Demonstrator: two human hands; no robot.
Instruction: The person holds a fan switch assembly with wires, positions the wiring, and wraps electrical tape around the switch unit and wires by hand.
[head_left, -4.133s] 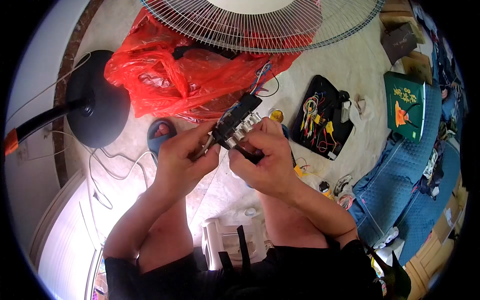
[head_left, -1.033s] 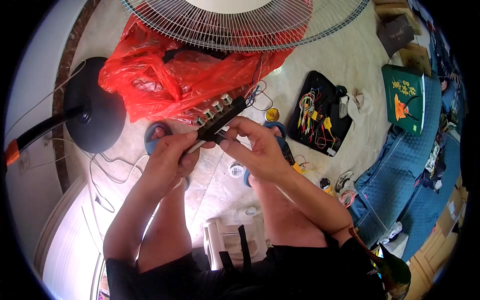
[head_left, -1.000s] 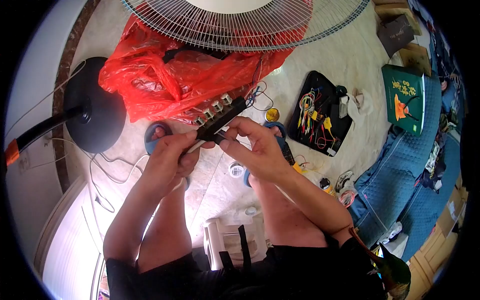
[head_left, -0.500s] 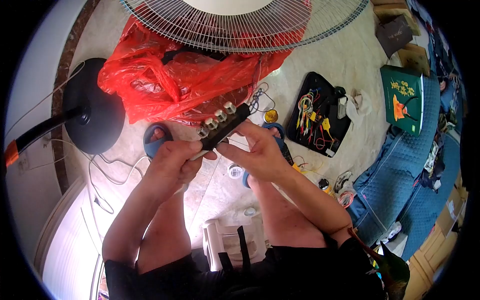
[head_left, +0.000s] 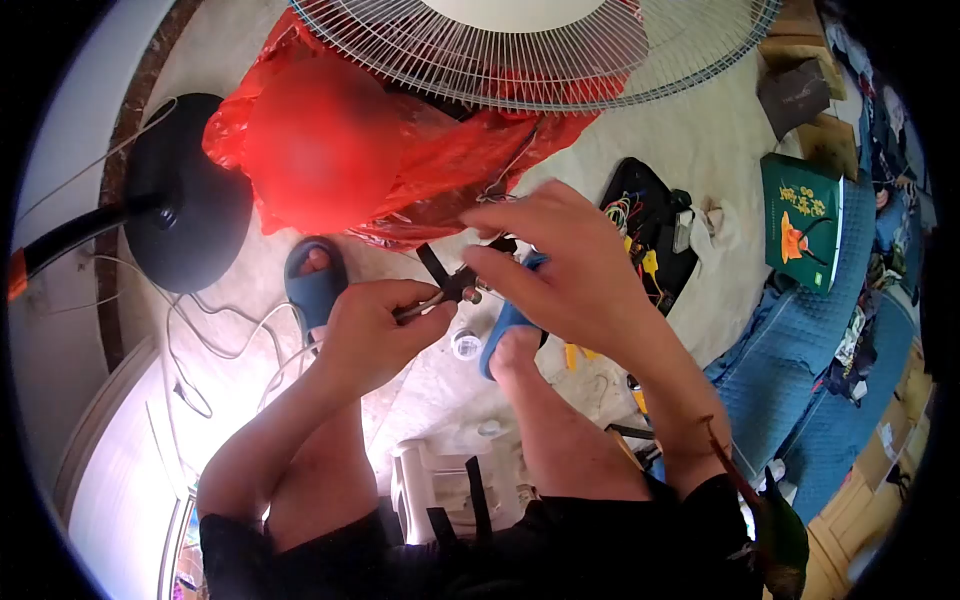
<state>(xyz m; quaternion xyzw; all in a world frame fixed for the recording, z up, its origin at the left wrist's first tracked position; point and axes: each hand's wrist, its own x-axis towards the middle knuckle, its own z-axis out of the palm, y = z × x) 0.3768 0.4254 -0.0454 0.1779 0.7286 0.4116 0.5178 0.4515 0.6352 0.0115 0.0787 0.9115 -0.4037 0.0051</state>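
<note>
Between my hands is a black strip-shaped switch block [head_left: 458,284], now turned nearly end-on. Several silver, round-topped buttons showed along it half a second ago. My left hand [head_left: 385,325] pinches its near end between thumb and fingers, with a pale cable running out beneath the grip. Over the far end hovers my right hand [head_left: 570,265], thumb and forefinger spread apart around it. Thin loose wires [head_left: 490,192] lie near the right fingertips, in front of the red plastic bag [head_left: 420,195].
A fan grille [head_left: 540,75] overhangs the top. On the floor stand a round black base [head_left: 190,240] with a pole and an open black case [head_left: 640,190] of test leads. A green box [head_left: 803,222] lies right. A bird [head_left: 778,535] perches by my right sleeve.
The switch block has swung from a long diagonal view to nearly end-on, its buttons turned away. My right hand has let go and lifted up and right; my left hand keeps its hold.
</note>
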